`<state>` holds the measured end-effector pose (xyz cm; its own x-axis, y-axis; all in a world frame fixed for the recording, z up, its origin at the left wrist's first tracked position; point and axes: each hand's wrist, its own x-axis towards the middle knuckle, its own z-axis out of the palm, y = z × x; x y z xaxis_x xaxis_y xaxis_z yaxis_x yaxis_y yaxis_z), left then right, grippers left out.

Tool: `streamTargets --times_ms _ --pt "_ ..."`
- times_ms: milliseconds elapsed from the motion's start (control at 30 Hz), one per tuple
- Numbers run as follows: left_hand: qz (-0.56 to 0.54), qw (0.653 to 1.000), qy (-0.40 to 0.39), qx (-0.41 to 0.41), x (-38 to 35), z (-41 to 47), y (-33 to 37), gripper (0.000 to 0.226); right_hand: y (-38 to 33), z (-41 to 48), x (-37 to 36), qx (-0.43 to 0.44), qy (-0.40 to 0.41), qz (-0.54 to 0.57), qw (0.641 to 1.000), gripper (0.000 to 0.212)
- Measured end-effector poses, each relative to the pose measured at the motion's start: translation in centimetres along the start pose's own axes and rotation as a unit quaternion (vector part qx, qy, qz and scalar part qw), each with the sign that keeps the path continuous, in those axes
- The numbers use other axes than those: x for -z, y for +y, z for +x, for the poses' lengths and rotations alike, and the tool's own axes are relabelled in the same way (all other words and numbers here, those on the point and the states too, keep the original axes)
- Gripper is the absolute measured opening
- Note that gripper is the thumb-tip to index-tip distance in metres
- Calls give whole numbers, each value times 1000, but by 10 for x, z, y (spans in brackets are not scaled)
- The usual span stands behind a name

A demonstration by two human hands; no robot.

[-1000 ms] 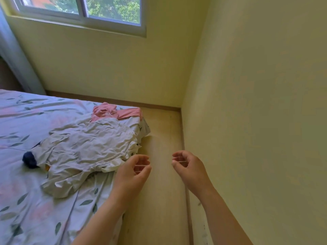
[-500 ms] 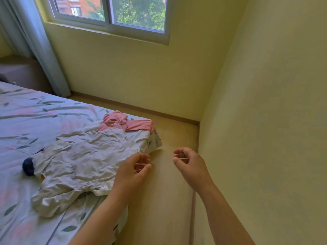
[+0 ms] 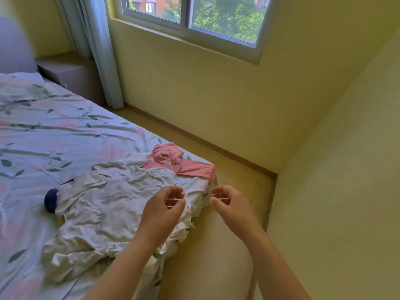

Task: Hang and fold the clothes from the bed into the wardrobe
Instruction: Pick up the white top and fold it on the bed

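A crumpled white garment (image 3: 104,215) lies near the corner of the bed (image 3: 54,135). A pink garment (image 3: 173,164) lies beyond it at the bed's edge, and a dark blue item (image 3: 50,201) pokes out from under the white one on the left. My left hand (image 3: 163,207) hovers over the white garment's right edge, fingers loosely curled, holding nothing. My right hand (image 3: 230,205) hangs beside the bed corner over the floor, fingers loosely curled and empty. No wardrobe is in view.
A narrow strip of wooden floor (image 3: 233,180) runs between the bed and the yellow walls (image 3: 335,169). A window (image 3: 194,16) sits above, a pale curtain (image 3: 97,50) hangs at its left, and a bedside cabinet (image 3: 71,72) stands behind the bed.
The view has swung left and upward, showing more of the bed, curtain and cabinet. Both hands have moved toward the bed corner, the left one now over the white garment.
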<state>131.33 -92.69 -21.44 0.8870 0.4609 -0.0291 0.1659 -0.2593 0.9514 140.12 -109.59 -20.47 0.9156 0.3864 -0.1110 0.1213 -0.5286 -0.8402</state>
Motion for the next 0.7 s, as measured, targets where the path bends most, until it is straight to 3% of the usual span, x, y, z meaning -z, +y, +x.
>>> streamTargets --times_ms 400,700 --pt "29 996 64 57 -5 111 -16 19 -1 142 -2 7 -69 2 998 18" --pt "18 979 173 106 -62 205 -3 21 11 291 33 62 -171 -9 983 17"
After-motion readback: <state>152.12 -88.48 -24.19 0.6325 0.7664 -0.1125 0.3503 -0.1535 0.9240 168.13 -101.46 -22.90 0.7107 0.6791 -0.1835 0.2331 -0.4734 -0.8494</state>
